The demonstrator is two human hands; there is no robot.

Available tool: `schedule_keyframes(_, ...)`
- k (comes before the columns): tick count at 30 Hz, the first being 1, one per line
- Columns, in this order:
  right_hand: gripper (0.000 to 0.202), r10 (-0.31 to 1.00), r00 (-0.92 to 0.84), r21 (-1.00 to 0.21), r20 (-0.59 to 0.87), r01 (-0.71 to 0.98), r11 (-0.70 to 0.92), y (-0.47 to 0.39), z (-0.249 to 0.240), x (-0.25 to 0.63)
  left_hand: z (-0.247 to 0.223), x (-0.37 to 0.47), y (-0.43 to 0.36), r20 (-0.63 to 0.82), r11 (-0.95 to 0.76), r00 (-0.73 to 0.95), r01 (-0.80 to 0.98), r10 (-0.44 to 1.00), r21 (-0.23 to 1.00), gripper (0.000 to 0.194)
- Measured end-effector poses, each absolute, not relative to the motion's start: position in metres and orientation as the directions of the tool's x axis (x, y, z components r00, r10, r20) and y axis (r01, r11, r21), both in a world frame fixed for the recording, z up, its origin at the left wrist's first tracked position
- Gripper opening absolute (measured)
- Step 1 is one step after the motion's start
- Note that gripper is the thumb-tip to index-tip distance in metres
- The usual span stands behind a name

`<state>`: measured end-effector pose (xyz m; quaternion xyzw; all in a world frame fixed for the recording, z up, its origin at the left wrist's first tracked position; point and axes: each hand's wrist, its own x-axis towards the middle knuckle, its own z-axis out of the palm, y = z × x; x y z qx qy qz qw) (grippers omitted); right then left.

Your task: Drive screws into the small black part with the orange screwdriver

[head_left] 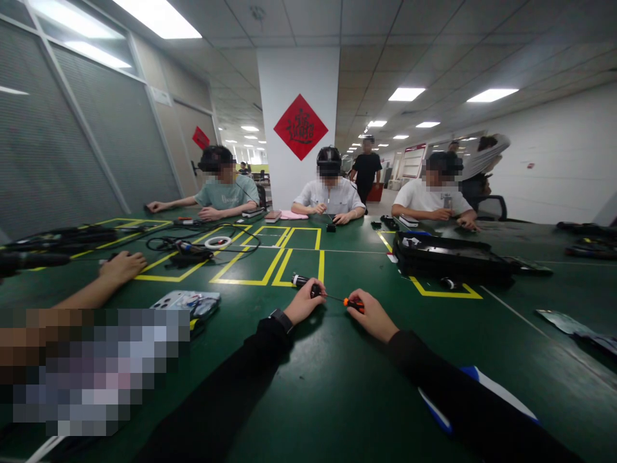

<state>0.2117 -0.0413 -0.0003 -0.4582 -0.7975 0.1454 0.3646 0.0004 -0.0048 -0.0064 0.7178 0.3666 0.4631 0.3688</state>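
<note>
My right hand (373, 316) is closed around the black-and-orange handle of a screwdriver (354, 305). Its thin shaft points left, and the tip reaches my left hand (304, 303). Between the fingers of that hand is a small black part (315, 290); the shaft's tip meets it or lies close beside it, I cannot tell which. Just beyond my left fingers, a black-and-white cylindrical piece (299, 280) lies on the green table (308, 399); whether it joins the held part is hidden. A dark watch sits on my left wrist.
Beside me on the left, a co-worker's hand (123, 265) rests on the table near a light blue box (187, 302) and coiled cables (193, 247). A black tray (448, 254) stands right of centre. Several co-workers sit opposite. A blue-and-white object (501, 392) lies by my right forearm.
</note>
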Motion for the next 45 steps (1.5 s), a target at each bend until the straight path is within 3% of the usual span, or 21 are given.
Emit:
schedule_keyframes(31,0.015,0.834,-0.314,-0.546,0.453,0.642,0.538,-0.0413,0.0007,0.2119,-0.004,0.0007,-0.007,0.392,-0.462,0.329,0.168,0.859,0.871,0.023)
schedule_keyframes(38,0.017,0.851,-0.295,-0.601,0.435,0.608,0.518,-0.0416,-0.0006,0.2118,-0.0054,0.0014,-0.006,0.395,-0.464,0.319,0.177,0.861,0.868,0.023)
schedule_keyframes(45,0.009,0.812,-0.308,-0.532,0.496,0.632,0.564,-0.0392,-0.0025,0.2138,-0.0057,0.0021,-0.0063,0.398,-0.467,0.324,0.169,0.858,0.868,0.022)
